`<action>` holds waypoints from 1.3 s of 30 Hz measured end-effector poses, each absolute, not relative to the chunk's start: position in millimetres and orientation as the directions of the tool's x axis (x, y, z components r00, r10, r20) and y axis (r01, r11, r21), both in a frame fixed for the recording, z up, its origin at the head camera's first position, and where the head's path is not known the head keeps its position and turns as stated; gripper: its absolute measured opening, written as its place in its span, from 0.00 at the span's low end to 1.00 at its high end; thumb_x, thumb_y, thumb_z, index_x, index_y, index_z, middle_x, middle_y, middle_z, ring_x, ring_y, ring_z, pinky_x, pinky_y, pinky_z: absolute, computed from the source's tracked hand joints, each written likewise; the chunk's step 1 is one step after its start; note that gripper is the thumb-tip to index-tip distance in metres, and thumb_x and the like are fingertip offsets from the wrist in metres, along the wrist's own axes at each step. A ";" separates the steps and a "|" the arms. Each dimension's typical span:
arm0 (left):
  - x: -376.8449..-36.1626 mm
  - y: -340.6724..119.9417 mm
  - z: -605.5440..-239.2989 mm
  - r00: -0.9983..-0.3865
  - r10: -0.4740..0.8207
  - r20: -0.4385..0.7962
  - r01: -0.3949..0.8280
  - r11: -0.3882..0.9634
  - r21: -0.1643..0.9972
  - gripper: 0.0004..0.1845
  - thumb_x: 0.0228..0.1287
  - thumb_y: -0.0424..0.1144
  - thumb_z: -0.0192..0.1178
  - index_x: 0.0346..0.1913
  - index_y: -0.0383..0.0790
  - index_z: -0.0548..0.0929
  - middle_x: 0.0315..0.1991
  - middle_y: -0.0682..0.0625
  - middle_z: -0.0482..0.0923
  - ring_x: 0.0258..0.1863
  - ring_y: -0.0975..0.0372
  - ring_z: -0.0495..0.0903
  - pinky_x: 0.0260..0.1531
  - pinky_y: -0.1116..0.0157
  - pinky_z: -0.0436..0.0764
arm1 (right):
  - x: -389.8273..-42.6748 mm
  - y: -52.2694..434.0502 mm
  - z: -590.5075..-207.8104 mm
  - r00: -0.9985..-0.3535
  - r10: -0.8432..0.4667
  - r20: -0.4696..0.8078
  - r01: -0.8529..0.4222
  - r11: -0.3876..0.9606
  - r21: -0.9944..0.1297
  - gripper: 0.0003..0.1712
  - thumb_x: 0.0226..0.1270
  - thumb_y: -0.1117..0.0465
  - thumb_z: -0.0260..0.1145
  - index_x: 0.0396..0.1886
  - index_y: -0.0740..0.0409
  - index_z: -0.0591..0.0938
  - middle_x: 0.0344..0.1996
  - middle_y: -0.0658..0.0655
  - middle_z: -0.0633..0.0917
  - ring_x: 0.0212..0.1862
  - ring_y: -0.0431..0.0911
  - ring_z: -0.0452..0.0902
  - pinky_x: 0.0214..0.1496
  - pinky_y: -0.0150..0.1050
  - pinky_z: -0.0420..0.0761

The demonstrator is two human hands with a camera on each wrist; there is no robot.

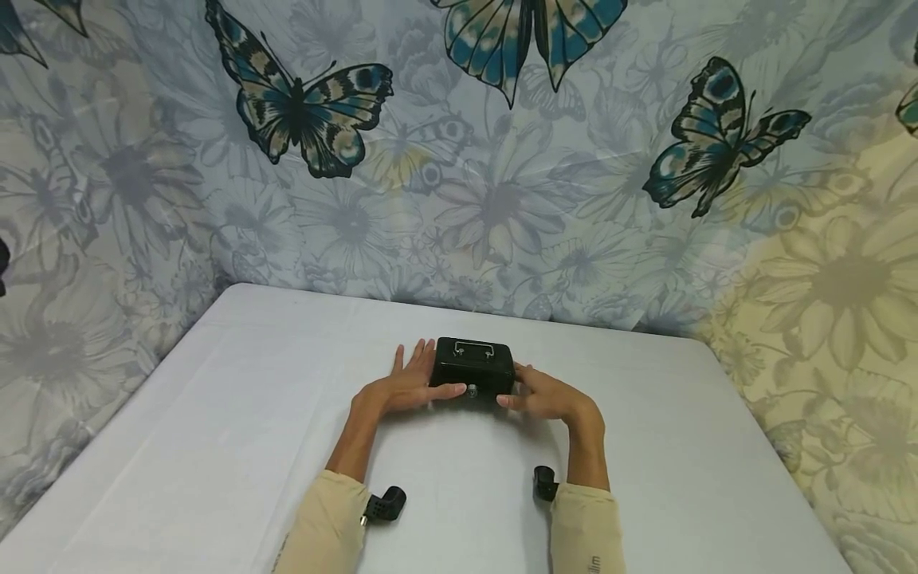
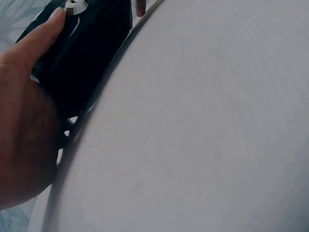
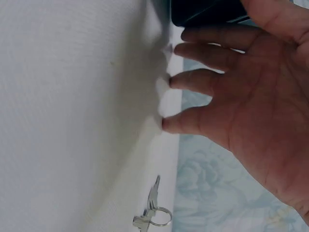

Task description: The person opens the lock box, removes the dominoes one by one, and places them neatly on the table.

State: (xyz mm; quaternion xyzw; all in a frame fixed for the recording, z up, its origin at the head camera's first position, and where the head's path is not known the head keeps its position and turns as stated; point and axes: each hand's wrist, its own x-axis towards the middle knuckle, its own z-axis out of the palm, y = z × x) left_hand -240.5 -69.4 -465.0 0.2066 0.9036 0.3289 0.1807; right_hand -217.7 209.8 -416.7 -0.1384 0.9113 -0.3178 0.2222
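Observation:
A black metal cash box stands on the white table with its lid down and a thin wire handle folded on top. Its round silver lock faces the person. Along the box's left side lies my left hand, fingers straight, the thumb stretched across the front with its tip right at the lock. My right hand is at the box's right end, thumb toward the front. In the right wrist view its fingers are spread, with their tips at the tabletop. Two keys on a ring lie near that hand's little finger.
The white table reaches back to a wall hanging printed with flowers and butterflies. Black wrist cameras are strapped over both beige sleeves.

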 end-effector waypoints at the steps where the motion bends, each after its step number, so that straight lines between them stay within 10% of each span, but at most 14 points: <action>1: -240.8 -69.1 -465.4 -0.851 0.490 -0.187 0.246 0.688 0.683 0.72 0.56 0.87 0.46 0.85 0.37 0.34 0.87 0.41 0.29 0.87 0.51 0.24 0.82 0.46 0.19 | -217.0 210.5 -415.8 -0.862 -0.387 -0.326 -0.094 0.755 -0.650 0.47 0.76 0.48 0.66 0.84 0.62 0.57 0.81 0.74 0.57 0.84 0.72 0.38 0.83 0.72 0.47; 19: -243.1 -73.4 -471.0 -0.853 0.483 -0.198 0.210 0.666 0.716 0.63 0.64 0.83 0.40 0.85 0.40 0.35 0.87 0.45 0.31 0.87 0.56 0.25 0.82 0.52 0.18 | -216.6 214.3 -409.7 -0.845 -0.404 -0.350 -0.055 0.716 -0.696 0.41 0.83 0.43 0.54 0.79 0.70 0.64 0.77 0.71 0.68 0.82 0.69 0.55 0.81 0.70 0.56; 39: -242.7 -73.7 -466.8 -0.858 0.479 -0.187 0.216 0.666 0.714 0.63 0.65 0.81 0.43 0.85 0.39 0.37 0.88 0.45 0.33 0.87 0.56 0.26 0.83 0.51 0.19 | -209.1 217.3 -403.0 -0.860 -0.323 -0.395 -0.026 0.800 -0.599 0.47 0.78 0.31 0.52 0.83 0.58 0.63 0.82 0.67 0.62 0.84 0.68 0.51 0.80 0.71 0.58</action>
